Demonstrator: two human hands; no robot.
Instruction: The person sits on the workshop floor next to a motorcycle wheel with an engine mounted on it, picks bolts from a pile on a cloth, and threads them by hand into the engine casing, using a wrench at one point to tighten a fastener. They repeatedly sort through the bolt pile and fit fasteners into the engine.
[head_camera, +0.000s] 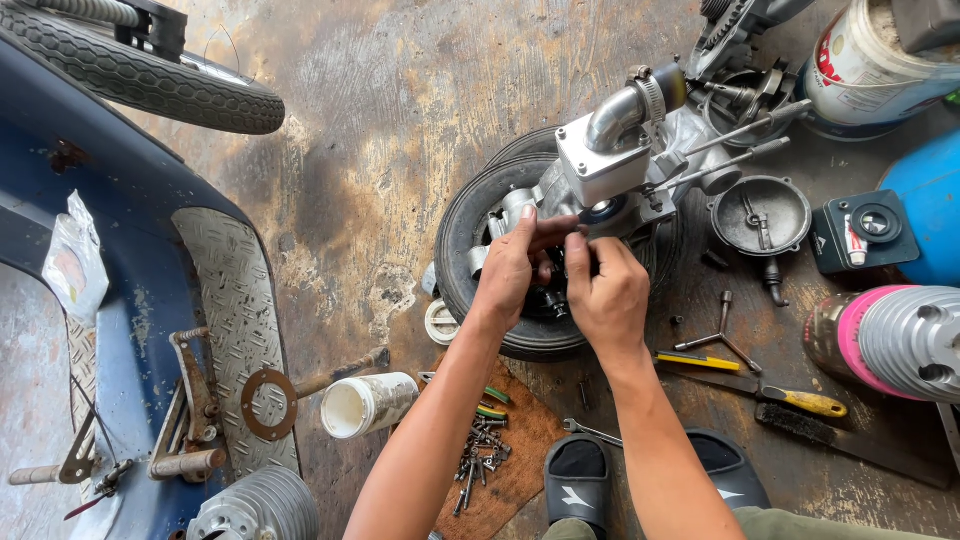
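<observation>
Engine assembly (600, 170), silver and boxy, is lying on a small tyre (470, 250) on the floor, its long axis running toward 1 o'clock. Both hands are working at its near end: the left hand (510, 270) and the right hand (605, 295) are each pinching with fingertips together, though what they are clamping is hidden. Farther out at 3 o'clock, a round cover (760, 215) is lying apart.
</observation>
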